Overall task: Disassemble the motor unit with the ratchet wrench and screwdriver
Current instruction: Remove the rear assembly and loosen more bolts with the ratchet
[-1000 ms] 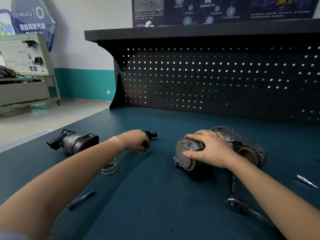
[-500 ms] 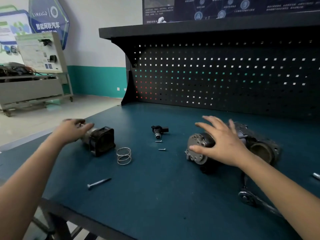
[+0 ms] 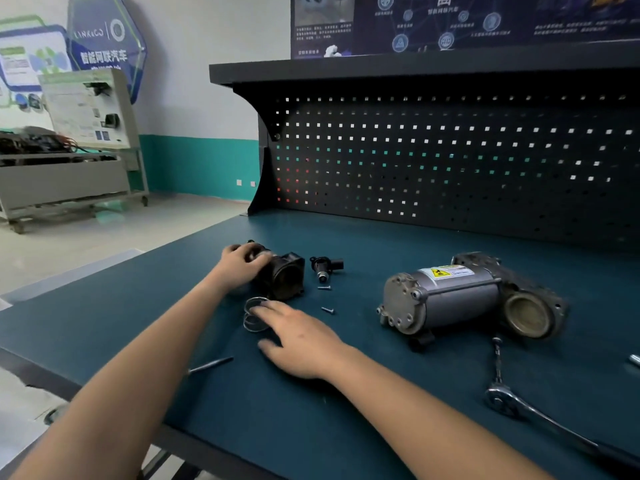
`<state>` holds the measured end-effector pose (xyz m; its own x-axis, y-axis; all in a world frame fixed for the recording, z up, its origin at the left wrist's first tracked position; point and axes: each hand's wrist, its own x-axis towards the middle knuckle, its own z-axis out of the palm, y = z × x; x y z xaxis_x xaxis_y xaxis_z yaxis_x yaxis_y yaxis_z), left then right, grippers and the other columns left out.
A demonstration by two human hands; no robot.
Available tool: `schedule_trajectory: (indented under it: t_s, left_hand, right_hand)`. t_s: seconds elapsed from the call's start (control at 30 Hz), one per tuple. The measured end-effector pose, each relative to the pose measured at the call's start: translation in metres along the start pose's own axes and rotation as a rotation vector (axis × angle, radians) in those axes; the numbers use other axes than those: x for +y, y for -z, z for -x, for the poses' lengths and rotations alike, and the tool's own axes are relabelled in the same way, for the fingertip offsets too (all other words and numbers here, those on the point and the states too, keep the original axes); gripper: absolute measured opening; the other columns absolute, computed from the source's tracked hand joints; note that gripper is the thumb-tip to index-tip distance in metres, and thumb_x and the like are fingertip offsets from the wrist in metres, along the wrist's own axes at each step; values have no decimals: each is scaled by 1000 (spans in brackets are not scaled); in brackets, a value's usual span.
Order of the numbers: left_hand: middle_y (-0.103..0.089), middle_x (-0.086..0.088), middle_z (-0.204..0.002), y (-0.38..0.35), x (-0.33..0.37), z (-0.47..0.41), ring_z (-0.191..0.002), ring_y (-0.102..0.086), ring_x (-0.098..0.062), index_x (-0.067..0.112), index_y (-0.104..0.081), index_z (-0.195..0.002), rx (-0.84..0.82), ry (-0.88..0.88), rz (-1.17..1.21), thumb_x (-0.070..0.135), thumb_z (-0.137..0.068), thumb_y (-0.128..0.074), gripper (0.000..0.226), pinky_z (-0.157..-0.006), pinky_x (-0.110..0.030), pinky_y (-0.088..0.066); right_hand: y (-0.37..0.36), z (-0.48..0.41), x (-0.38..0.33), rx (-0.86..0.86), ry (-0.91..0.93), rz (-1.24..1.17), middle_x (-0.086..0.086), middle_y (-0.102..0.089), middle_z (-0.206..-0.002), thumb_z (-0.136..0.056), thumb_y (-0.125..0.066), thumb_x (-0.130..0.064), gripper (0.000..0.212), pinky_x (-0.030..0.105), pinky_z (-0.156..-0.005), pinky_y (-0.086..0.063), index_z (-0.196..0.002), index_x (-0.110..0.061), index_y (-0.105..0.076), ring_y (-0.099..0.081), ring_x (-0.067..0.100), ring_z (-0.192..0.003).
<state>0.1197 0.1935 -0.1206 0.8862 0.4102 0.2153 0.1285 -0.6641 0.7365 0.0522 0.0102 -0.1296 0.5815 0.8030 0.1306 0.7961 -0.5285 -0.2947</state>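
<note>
Left hand (image 3: 242, 267) grips black housing (image 3: 288, 277); right hand (image 3: 299, 337) touches spring (image 3: 250, 323).

Teal worktop (image 3: 346, 427), black pegboard (image 3: 450, 168) dotted with pale squares, grey motor unit (image 3: 460, 296) wearing a yellow label (image 3: 440, 272).

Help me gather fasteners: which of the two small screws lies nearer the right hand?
The front screw, just right of the right hand and its fingers; the other screw lies farther back, directly before the small black fitting.
</note>
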Motion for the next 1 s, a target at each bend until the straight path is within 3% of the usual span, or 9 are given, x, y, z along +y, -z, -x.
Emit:
schedule_trajectory:
  t_s: [0.1,0.17,0.27,0.37,0.47,0.53,0.63,0.73,1.0]
  left_hand:
    - [0,-15,-155,17,3,15,-143,-10,-24,22,-36,-142,18,-46,-54,37,-92,-53,54,-113,-32,-14]
    - [-9,-11,-154,36,-3,37,-139,-23,-23,26,-36,-141,-5,-144,-61,32,-91,-56,54,-112,-28,-23]
    - [-50,4,-132,72,-19,88,-106,-56,3,40,-46,-121,-398,-196,-42,40,-78,-66,47,-83,-5,-42]
    - [-50,32,-120,86,-28,127,-103,-46,23,49,-51,-107,-631,-257,-296,74,-54,-67,60,-83,3,-32]
    - [-52,28,-109,76,-34,126,-93,-45,26,33,-67,-93,-497,-371,-415,35,-75,-75,20,-77,4,-28]
    - [-60,20,-97,72,-34,118,-88,-50,19,27,-70,-81,-411,-407,-423,19,-78,-74,8,-71,0,-32]
    - [-63,16,-87,70,-37,100,-79,-57,7,19,-74,-85,-353,-420,-440,14,-79,-72,7,-70,-1,-34]
    - [-64,7,-91,64,-42,80,-86,-61,-7,17,-74,-89,-276,-440,-428,8,-81,-70,13,-76,0,-34]
    - [-68,-1,-100,52,-57,57,-88,-61,-7,13,-74,-96,-191,-454,-333,-1,-80,-68,22,-79,2,-33]
  right_hand:
    - [5,3,3,18,3,30,-4,-22,-154,-95,-43,-28,53,35,-108,-27,-145,-22,-27,-26,21,-137]
    - [7,7,5,28,16,25,-5,-24,-153,-95,-43,-27,52,35,-108,-27,-144,-24,-29,-26,20,-137]
    - [9,12,9,62,21,-5,-7,-27,-152,-95,-42,-25,49,34,-108,-27,-143,-26,-33,-29,18,-136]
    - [10,14,8,33,16,6,-8,-22,-154,-96,-40,-24,49,33,-109,-23,-144,-27,-31,-25,16,-138]
    - [13,16,7,33,14,30,-7,-24,-154,-96,-39,-24,48,33,-109,-21,-144,-24,-32,-24,14,-138]
    - [14,20,5,34,18,52,-5,-29,-152,-96,-40,-24,47,33,-109,-21,-142,-22,-34,-28,15,-136]
    - [19,22,4,47,-9,55,0,-42,-143,-95,-40,-23,41,32,-102,-28,-137,-19,-43,-39,23,-127]
    - [21,21,2,41,-22,91,5,-49,-135,-96,-38,-22,36,33,-97,-31,-128,-13,-51,-44,28,-118]
    - [21,29,-1,122,24,71,5,-39,-145,-95,-41,-19,40,32,-105,-23,-134,-10,-46,-37,26,-125]
